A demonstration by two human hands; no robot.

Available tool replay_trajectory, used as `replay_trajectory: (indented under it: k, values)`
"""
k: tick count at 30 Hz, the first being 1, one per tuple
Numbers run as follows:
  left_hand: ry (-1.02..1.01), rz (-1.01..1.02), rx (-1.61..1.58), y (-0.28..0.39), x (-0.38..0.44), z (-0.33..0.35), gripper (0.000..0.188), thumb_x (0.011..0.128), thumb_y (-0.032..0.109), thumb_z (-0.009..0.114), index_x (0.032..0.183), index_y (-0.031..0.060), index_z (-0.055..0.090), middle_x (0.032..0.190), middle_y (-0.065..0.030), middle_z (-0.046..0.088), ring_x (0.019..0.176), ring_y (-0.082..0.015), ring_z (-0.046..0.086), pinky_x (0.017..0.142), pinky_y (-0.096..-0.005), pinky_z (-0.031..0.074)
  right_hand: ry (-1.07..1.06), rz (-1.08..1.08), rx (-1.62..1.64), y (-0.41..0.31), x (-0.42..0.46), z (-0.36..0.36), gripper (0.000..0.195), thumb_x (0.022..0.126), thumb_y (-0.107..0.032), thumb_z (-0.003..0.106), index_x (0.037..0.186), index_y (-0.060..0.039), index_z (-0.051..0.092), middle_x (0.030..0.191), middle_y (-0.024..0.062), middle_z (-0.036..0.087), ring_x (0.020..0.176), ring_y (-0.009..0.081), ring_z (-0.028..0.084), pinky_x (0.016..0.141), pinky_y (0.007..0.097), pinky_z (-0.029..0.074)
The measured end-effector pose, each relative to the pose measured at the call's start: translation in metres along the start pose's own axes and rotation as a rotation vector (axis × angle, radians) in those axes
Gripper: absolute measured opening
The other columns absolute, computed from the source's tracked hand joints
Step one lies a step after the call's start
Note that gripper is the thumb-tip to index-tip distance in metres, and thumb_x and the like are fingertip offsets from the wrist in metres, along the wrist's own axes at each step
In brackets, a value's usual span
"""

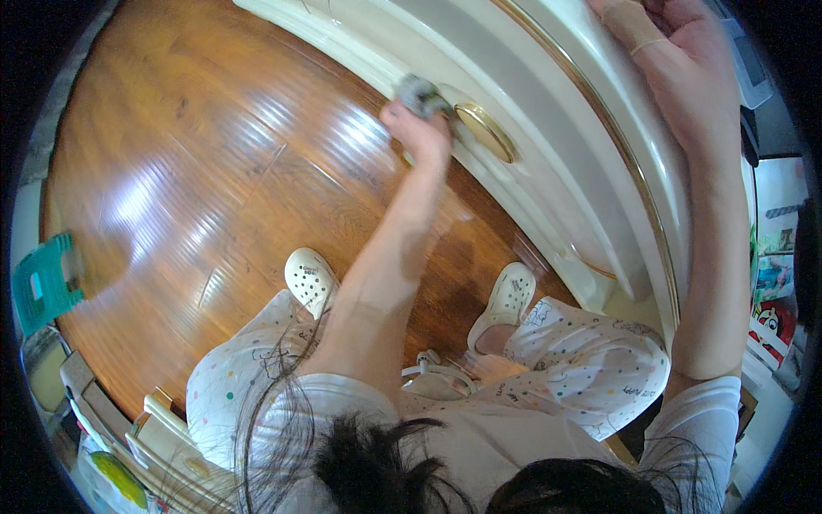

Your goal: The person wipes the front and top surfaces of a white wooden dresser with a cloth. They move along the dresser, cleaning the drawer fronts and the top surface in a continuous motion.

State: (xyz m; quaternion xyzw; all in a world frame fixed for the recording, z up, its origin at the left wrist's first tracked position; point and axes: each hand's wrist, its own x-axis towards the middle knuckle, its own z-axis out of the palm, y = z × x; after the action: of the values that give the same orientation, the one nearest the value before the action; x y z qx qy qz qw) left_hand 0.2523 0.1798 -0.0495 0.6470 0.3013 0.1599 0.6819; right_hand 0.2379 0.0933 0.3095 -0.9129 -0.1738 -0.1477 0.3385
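A grey cloth [420, 96] is bunched in my left hand [420, 132], which reaches down to the lower front of a glossy cream cabinet [546, 148]. Close beside that hand is a gold-rimmed oval ornament [485, 133] on the cabinet front. The hand is slightly blurred. My right hand [681, 45] is at the top right, by the upper edge of the cabinet, with a thin pale band near the base of the thumb. Its fingers are partly cut off by the picture's rim, so their grip cannot be made out.
A gold trim strip [616, 141] curves along the cabinet. Glossy wooden flooring [212, 160] spreads to the left, with a green plastic stool [48, 283] at its edge. My white clogs [311, 279] stand on the floor. A clear plastic container [748, 67] is at far right.
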Motion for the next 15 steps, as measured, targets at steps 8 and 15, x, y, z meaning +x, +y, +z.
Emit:
replay_trajectory:
  k: [8, 15]
  values:
    - [-0.395, 0.124, 0.35, 0.015, -0.19, -0.021, 0.071, 0.064, -0.005, 0.065, 0.13, -0.0002, 0.04, 0.125, -0.0222, 0.033, 0.12, -0.0426, 0.037, 0.108, -0.0457, 0.03, 0.006, 0.056, 0.036, 0.002, -0.002, -0.001, 0.003, 0.089, -0.005, 0.062, 0.086, -0.0036, 0.062, 0.076, -0.0032, 0.059, 0.068, 0.0039, 0.052, 0.064, 0.0176, 0.042]
    - [-0.132, 0.016, 0.155, 0.018, -0.112, -0.004, 0.063, 0.07, -0.011, 0.057, 0.129, 0.0031, 0.043, 0.129, -0.022, 0.029, 0.122, -0.0412, 0.035, 0.108, -0.0477, 0.03, -0.032, 0.072, 0.21, 0.001, 0.0, -0.002, 0.003, 0.089, -0.005, 0.062, 0.088, -0.003, 0.061, 0.076, -0.0028, 0.059, 0.067, 0.0041, 0.053, 0.064, 0.0168, 0.042]
